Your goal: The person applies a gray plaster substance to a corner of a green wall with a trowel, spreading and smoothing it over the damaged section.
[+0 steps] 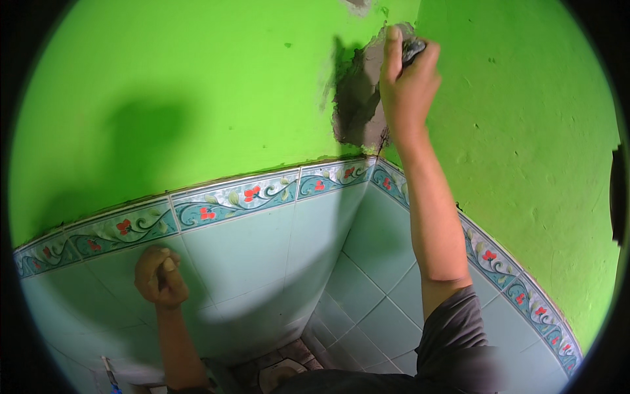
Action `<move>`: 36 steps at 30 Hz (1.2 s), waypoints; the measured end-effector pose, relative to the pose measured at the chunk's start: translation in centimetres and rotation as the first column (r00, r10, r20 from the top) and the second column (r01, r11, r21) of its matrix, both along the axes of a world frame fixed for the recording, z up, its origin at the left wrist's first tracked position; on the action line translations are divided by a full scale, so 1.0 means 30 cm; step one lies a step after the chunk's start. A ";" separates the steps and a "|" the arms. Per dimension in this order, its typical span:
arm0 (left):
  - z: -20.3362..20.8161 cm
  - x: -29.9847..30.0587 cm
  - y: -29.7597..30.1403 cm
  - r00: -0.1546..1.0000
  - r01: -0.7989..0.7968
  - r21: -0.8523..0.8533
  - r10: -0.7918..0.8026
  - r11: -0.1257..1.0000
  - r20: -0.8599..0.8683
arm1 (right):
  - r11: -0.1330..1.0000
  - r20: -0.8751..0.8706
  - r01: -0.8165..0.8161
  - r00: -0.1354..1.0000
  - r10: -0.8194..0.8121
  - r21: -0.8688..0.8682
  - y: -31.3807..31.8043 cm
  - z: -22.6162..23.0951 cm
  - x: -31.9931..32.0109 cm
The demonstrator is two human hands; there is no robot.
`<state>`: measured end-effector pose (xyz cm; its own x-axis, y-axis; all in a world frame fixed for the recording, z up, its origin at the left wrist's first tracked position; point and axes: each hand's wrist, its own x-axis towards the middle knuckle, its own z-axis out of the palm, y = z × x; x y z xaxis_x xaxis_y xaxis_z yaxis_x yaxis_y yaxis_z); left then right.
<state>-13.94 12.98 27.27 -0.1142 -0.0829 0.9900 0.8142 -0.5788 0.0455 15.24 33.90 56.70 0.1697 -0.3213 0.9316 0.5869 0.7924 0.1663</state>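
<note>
High up by the corner, my right hand (412, 98) is closed around a dark-handled tool (413, 50), its thumb pointing upward along it. The tool's working end is hidden behind the hand. Right beside it lies a rough grey-brown patch of bare plaster or mortar (369, 72) with ragged edges, set in the green-painted wall (243, 85). Lower at the left, my left hand (161, 277) is curled shut in front of the pale green wall tiles (236, 253), just below the flowered border, and nothing shows in its fingers.
A border of flowered tiles (236, 200) runs along both walls and meets at the corner. The right-hand green wall (525, 118) stands close to my right arm. Below is a tiled floor (308, 353). A thin object with a blue part (113, 377) stands at the lower left.
</note>
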 end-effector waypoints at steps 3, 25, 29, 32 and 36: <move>-0.007 -0.007 -0.005 1.000 0.004 -0.014 -0.003 1.000 0.015 | 0.996 0.005 0.074 0.997 -0.074 -0.054 -0.036 0.057 0.023; 0.014 -0.002 -0.012 0.999 -0.050 0.003 0.050 0.999 0.014 | 0.943 -0.102 -0.057 0.994 0.025 -0.327 -0.176 0.155 -0.026; 0.017 -0.001 -0.016 0.999 -0.034 -0.028 0.034 0.999 -0.001 | 0.957 0.048 0.192 0.981 -0.186 -0.219 -0.071 0.038 0.017; 0.013 0.000 -0.010 0.999 -0.049 -0.030 0.049 0.998 0.003 | 0.943 0.076 0.175 0.984 -0.160 -0.283 -0.031 -0.055 -0.011; 0.020 0.011 -0.006 0.998 -0.058 -0.013 0.058 0.998 0.005 | 0.977 0.003 0.103 0.995 -0.104 -0.185 0.003 -0.008 -0.030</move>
<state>-13.61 12.81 27.87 -0.1149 -0.0770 0.9904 0.8463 -0.5296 0.0570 14.33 34.01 56.46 0.1506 -0.1603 0.9755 0.6679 0.7440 0.0191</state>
